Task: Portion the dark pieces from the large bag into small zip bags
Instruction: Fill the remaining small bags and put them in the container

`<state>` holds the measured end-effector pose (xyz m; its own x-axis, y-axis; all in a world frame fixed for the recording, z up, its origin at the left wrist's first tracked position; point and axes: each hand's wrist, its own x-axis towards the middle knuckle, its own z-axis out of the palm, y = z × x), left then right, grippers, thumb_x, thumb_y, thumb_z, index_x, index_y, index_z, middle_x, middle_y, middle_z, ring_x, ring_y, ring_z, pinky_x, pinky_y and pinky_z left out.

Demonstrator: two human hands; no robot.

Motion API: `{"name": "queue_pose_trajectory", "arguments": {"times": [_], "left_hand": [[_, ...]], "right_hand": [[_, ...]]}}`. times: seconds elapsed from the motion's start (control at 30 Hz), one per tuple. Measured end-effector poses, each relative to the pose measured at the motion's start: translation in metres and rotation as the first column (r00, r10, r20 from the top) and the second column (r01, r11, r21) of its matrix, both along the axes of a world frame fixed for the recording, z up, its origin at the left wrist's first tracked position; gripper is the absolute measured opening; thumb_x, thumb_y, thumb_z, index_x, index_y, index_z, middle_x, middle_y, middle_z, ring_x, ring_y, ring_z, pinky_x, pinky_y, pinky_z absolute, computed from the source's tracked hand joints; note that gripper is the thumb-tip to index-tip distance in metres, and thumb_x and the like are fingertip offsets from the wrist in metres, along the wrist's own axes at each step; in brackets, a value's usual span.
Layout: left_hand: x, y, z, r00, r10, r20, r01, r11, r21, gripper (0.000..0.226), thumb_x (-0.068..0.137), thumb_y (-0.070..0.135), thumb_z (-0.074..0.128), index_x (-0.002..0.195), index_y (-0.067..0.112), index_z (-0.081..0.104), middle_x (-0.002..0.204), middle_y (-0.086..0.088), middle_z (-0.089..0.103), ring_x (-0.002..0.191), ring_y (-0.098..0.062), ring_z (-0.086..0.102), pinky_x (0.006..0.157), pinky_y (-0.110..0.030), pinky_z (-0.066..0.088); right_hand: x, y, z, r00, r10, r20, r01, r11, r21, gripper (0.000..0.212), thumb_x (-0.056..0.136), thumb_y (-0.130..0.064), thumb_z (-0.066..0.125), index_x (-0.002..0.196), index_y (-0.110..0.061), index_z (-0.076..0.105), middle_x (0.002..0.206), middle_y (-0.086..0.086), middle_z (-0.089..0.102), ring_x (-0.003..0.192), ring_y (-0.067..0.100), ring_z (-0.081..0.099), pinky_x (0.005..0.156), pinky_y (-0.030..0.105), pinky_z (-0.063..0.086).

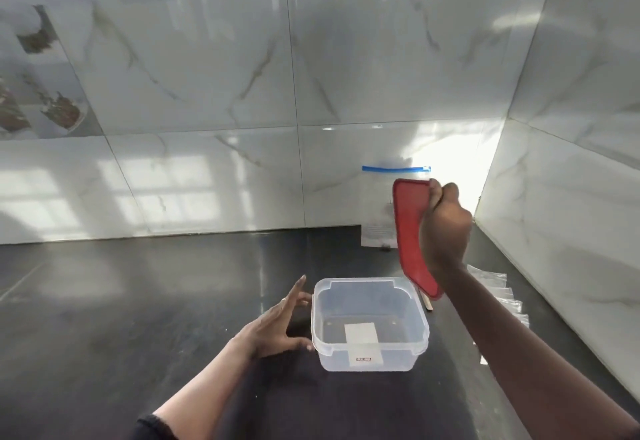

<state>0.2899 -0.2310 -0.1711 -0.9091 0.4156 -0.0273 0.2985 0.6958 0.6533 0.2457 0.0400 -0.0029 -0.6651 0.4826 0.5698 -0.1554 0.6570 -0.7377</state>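
Gripping the red lid in my right hand, left hand straight-fingered beside the clear container, I judged the lid best parked clear of the small zip bags.

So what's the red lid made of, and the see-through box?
The red lid looks like plastic, smooth and matte: solid colour, thin, moulded rim. The see-through box looks like cloudy plastic too: its label and the dark counter show through the walls. Looks only, so not certain.
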Motion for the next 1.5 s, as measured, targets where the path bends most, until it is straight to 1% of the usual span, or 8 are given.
{"name": "queue_pose_trajectory", "arguments": {"times": [0.1, 0.2, 0.5, 0.63, 0.77, 0.87, 1.23, 1.5], "left_hand": [[-0.022, -0.004, 0.012, 0.99, 0.129, -0.058, -0.124, 0.989, 0.084, 0.103, 0.071, 0.083, 0.042, 0.149, 0.027, 0.004, 0.134, 0.01, 0.046, 0.125, 0.003, 0.042, 0.109, -0.019, 0.029], [-0.05, 0.013, 0.032, 0.98, 0.19, -0.065, -0.177, 0.969, 0.17, 0.072, 0.088, 0.06, 0.044, 0.147, 0.023, 0.024, 0.128, 0.01, 0.053, 0.12, -0.001, 0.048, 0.106, -0.02, 0.033], [-0.12, 0.047, 0.029, 0.784, 0.387, 0.486, -0.609, 0.634, 0.477, 0.027, 0.091, 0.026, 0.06, 0.11, 0.006, 0.058, 0.088, -0.008, 0.06, 0.07, -0.017, 0.058, 0.063, -0.027, 0.053], [-0.134, 0.032, 0.012, 0.595, 0.613, 0.52, -0.797, 0.531, 0.287, 0.032, 0.084, 0.021, 0.068, 0.107, 0.0, 0.06, 0.087, -0.012, 0.064, 0.073, -0.023, 0.063, 0.061, -0.031, 0.054], [-0.134, 0.018, 0.015, 0.512, 0.781, 0.357, -0.828, 0.56, -0.036, 0.037, 0.085, 0.022, 0.066, 0.112, -0.001, 0.057, 0.112, -0.018, 0.062, 0.105, -0.033, 0.06, 0.085, -0.032, 0.049], [-0.138, 0.017, 0.016, 0.488, 0.812, 0.321, -0.818, 0.554, -0.158, 0.04, 0.088, 0.021, 0.064, 0.12, -0.002, 0.054, 0.122, -0.021, 0.057, 0.113, -0.033, 0.056, 0.093, -0.035, 0.046], [-0.133, 0.027, 0.023, 0.514, 0.841, 0.169, -0.744, 0.536, -0.4, 0.047, 0.093, 0.02, 0.05, 0.137, 0.008, 0.041, 0.143, -0.009, 0.032, 0.128, -0.03, 0.037, 0.102, -0.04, 0.038], [-0.132, 0.092, 0.073, 0.786, 0.61, -0.097, -0.614, 0.756, -0.228, 0.039, 0.092, 0.018, 0.05, 0.129, 0.006, 0.051, 0.136, -0.015, 0.045, 0.125, -0.036, 0.039, 0.101, -0.042, 0.037]], "right_hand": [[-0.024, -0.003, 0.0, 0.999, 0.033, 0.016, -0.029, 0.982, -0.189, 0.039, 0.103, -0.034, 0.031, 0.098, -0.001, 0.051, 0.07, 0.015, 0.051, 0.066, 0.03, 0.048, 0.06, 0.029, 0.029], [-0.048, -0.018, -0.008, 0.994, 0.097, 0.042, -0.076, 0.931, -0.357, 0.038, 0.103, -0.034, 0.028, 0.099, -0.002, 0.049, 0.064, 0.006, 0.047, 0.069, 0.027, 0.05, 0.063, 0.029, 0.032], [-0.118, -0.057, -0.085, 0.904, 0.37, 0.216, -0.072, 0.628, -0.775, 0.027, 0.102, -0.017, 0.031, 0.121, -0.008, 0.046, 0.104, 0.009, 0.055, 0.093, 0.022, 0.051, 0.084, 0.036, 0.044], [-0.135, -0.051, -0.124, 0.606, 0.636, 0.478, 0.015, 0.591, -0.806, 0.01, 0.093, 0.003, 0.045, 0.098, -0.001, 0.053, 0.079, 0.013, 0.053, 0.062, 0.021, 0.05, 0.046, 0.028, 0.049], [-0.134, -0.046, -0.135, 0.195, 0.649, 0.735, -0.09, 0.758, -0.646, 0.03, 0.094, 0.002, 0.049, 0.066, -0.006, 0.048, 0.046, 0.006, 0.053, 0.038, 0.013, 0.049, 0.047, 0.025, 0.044], [-0.138, -0.05, -0.144, 0.077, 0.591, 0.803, -0.156, 0.803, -0.576, 0.03, 0.093, 0.0, 0.054, 0.064, -0.003, 0.049, 0.059, 0.008, 0.052, 0.051, 0.014, 0.051, 0.047, 0.023, 0.049], [-0.135, -0.052, -0.139, -0.033, 0.511, 0.859, -0.316, 0.81, -0.495, 0.025, 0.098, -0.006, 0.045, 0.074, -0.008, 0.052, 0.065, 0.006, 0.046, 0.049, 0.01, 0.045, 0.042, 0.015, 0.04], [-0.111, -0.007, -0.099, 0.249, 0.546, 0.8, -0.491, 0.783, -0.382, 0.028, 0.091, 0.007, 0.045, 0.069, -0.009, 0.05, 0.058, 0.006, 0.049, 0.032, 0.007, 0.045, 0.037, 0.016, 0.035]]}}
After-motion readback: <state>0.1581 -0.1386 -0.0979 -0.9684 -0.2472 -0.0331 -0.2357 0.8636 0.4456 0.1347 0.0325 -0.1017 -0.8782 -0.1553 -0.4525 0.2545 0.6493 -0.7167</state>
